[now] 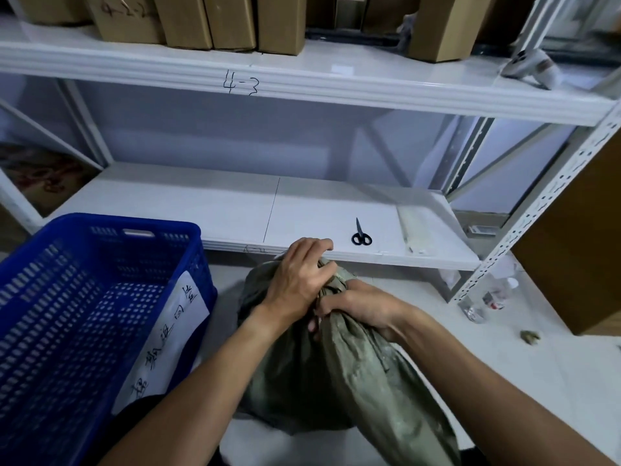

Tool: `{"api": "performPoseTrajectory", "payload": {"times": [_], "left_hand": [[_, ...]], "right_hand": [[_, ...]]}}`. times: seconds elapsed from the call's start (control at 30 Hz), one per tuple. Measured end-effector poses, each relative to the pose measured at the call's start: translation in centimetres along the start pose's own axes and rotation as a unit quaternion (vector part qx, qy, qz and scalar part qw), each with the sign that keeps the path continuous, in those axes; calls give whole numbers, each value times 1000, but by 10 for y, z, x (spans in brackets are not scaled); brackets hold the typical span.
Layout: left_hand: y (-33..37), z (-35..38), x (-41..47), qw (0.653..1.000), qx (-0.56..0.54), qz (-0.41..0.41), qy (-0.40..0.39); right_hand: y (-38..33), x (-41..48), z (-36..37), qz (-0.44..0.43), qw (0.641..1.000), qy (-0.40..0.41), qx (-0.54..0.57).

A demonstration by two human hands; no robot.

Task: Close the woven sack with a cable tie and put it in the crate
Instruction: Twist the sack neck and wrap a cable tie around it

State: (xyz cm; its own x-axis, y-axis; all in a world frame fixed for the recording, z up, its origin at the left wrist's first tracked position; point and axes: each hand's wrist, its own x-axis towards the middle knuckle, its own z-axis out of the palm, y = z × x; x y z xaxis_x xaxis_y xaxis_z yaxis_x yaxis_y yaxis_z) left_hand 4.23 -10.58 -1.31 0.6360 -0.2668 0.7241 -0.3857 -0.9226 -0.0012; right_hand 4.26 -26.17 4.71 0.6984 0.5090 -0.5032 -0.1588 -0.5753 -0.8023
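Observation:
An olive-green woven sack point(322, 371) stands on the floor in front of me, its mouth gathered into a bunch. My left hand point(299, 280) grips the bunched top from above. My right hand point(359, 307) clasps the neck just below, from the right. Whether a cable tie is on the neck is hidden by my fingers. A pack of white cable ties point(415, 230) lies on the low shelf at the right. The blue perforated crate point(84, 314) stands at the left, with a white handwritten label on its near side, and it looks empty.
Black scissors point(361, 235) lie on the low white shelf point(235, 210) just beyond the sack. Cardboard boxes point(201, 18) fill the upper shelf. A brown box point(578, 247) stands at the right, with clear bottles point(494, 294) on the floor by the shelf post.

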Motion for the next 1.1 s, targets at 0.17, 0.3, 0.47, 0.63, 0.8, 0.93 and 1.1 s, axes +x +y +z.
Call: {"api": "performPoseTrajectory", "payload": {"times": [0.17,0.3,0.47,0.63,0.8,0.93,1.1], "left_hand": [[-4,-18,1,985,5,-50,-166],[-5,-56,-5,916,-95,-268,-283],[-11,-96,3,754,-317,-507,-273],[9,-73,0,640,-428,-564,-300],[3,-37,8,436,-599,-639,-206],[5,-16,3,475,-544,-657,-216],[14,0,-2,497,-527,-673,-151]], "right_hand": [[-1,-3,17,-11,995,66,69],[1,0,22,-20,990,121,69],[6,13,46,-73,981,173,50],[20,21,67,-118,969,216,-18],[24,17,83,-97,956,198,-193],[20,16,74,-45,948,169,-267],[14,13,45,-36,957,-13,-288]]}}
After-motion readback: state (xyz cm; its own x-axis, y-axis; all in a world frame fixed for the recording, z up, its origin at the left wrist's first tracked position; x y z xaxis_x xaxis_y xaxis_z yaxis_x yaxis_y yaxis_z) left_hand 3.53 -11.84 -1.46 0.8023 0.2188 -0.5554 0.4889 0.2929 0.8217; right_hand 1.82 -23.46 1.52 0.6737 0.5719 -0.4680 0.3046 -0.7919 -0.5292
